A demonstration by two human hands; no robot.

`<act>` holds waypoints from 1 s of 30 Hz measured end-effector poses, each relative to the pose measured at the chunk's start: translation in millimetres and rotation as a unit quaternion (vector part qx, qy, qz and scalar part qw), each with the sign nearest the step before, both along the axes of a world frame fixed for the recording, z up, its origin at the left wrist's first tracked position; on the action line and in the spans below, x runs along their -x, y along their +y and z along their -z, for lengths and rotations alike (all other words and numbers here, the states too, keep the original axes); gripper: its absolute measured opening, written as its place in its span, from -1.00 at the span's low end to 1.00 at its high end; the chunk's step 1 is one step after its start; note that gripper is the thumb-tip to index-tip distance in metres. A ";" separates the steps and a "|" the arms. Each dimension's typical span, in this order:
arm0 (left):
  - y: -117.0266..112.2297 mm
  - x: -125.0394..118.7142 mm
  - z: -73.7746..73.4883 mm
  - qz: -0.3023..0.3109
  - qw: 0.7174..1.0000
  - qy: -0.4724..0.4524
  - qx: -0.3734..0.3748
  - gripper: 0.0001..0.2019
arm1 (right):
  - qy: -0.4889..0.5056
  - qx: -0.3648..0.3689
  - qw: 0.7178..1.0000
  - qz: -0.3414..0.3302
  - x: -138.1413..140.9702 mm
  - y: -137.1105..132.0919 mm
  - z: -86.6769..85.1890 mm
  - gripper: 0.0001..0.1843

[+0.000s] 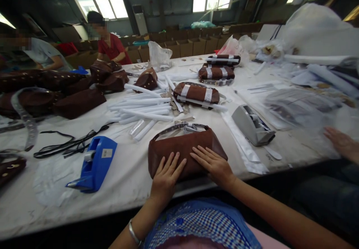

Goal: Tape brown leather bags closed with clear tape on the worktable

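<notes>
A brown handbag (186, 140) lies on the white-covered table in front of me, its wrapped strap along the far edge. My left hand (165, 176) rests on the bag's near left part, fingers spread. On its right half lies my right hand (214, 165), flat with the fingers stretched out. Neither hand grips anything. Left of the bag stands a blue tape dispenser (98, 163). Beyond the bag is a pile of white foam-like rolls (146, 105). White strips (238, 140) run along the bag's right side, beside a grey tape dispenser (251, 125).
Several brown bags (80, 101) are heaped at the left, near black straps (73, 142). Strapped brown bags (196, 93) line the table's middle. Clear plastic (303, 103) covers the right side, where another person's hand (340, 142) reaches in. Two people stand across the table.
</notes>
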State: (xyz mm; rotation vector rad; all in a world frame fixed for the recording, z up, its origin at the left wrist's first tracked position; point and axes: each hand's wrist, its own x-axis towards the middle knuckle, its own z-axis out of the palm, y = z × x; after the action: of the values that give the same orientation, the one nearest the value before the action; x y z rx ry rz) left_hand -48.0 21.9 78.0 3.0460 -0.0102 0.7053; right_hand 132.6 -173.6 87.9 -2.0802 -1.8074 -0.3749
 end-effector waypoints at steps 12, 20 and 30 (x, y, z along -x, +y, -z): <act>4.5 2.4 7.3 0.027 1.000 0.005 -0.012 -0.38 | 0.003 0.009 0.999 -0.051 -14.1 -9.2 -5.6 -0.34; 19.6 3.2 -7.4 0.075 0.994 0.076 -0.018 -0.32 | 0.028 0.035 0.990 -0.135 -44.6 -19.5 -4.9 -0.34; 4.0 9.2 33.0 0.039 0.999 -0.005 -0.015 -0.45 | 0.052 -0.005 0.991 -0.121 -28.8 -31.9 13.1 -0.42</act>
State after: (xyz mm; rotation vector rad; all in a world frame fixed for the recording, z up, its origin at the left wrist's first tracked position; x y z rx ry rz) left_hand -57.2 26.0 45.0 3.0512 -0.1393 0.7215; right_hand 161.5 -205.5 74.8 -1.8108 -1.9602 -0.2059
